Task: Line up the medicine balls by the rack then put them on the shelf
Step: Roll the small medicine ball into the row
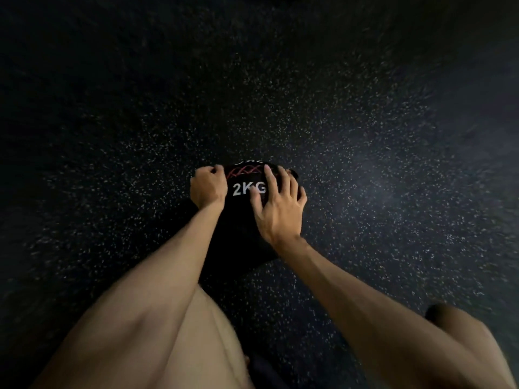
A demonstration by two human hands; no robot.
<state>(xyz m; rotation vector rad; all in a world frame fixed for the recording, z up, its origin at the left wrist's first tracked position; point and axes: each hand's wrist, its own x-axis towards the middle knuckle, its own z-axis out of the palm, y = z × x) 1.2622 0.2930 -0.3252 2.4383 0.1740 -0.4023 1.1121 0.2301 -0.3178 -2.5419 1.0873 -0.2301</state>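
— What does the head view show of the ball?

— A black medicine ball [241, 211], white "2KG" on top, red zigzag stitching just above the lettering. It sits low over the dark speckled floor [365, 136], about the middle of the stretch in view. Touching or lifted, I can't tell.

— And the hands?

— Both are on it, arms reaching down. The left hand [208, 186] grips the ball's left side, fingers curled round it. The right hand [278, 211] lies on the top right, fingers spread wide, thumb at the "G".
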